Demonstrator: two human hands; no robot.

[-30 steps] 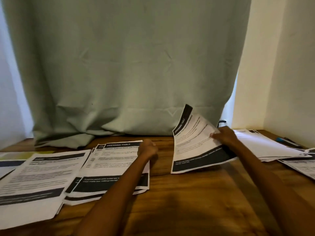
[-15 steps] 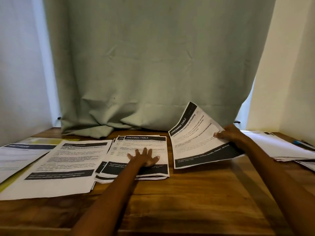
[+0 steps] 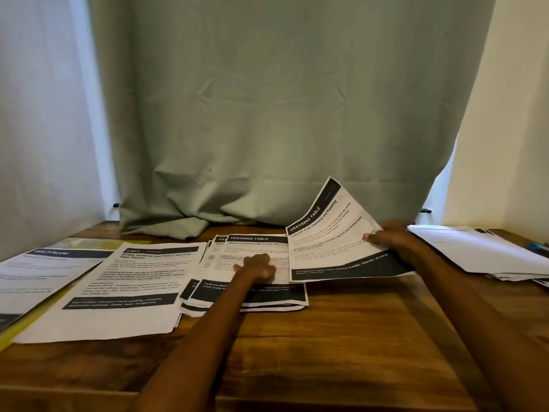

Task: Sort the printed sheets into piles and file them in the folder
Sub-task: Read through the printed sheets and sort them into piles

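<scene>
My right hand (image 3: 392, 237) pinches the right edge of a white printed sheet with black header and footer bands, headed "DRESSING TABLE" (image 3: 335, 242), and holds it tilted up off the brown wooden worktop (image 3: 341, 337), its lower left corner overlapping the pile it belongs to. My left hand (image 3: 257, 266) rests on that pile of white sheets with the same heading (image 3: 252, 281); its fingers look curled, though I cannot tell whether they grip anything. To land this well, I would slide the raised sheet left until its header sits over the matching one, lift my left hand clear only at the last instant so the pile does not skew, then square the edges with both palms. The neighbouring white pile headed "2945" (image 3: 127, 289) lies touching on the left, so I must not nudge it. The unsorted white stack (image 3: 475, 251) waits near my right wrist.
</scene>
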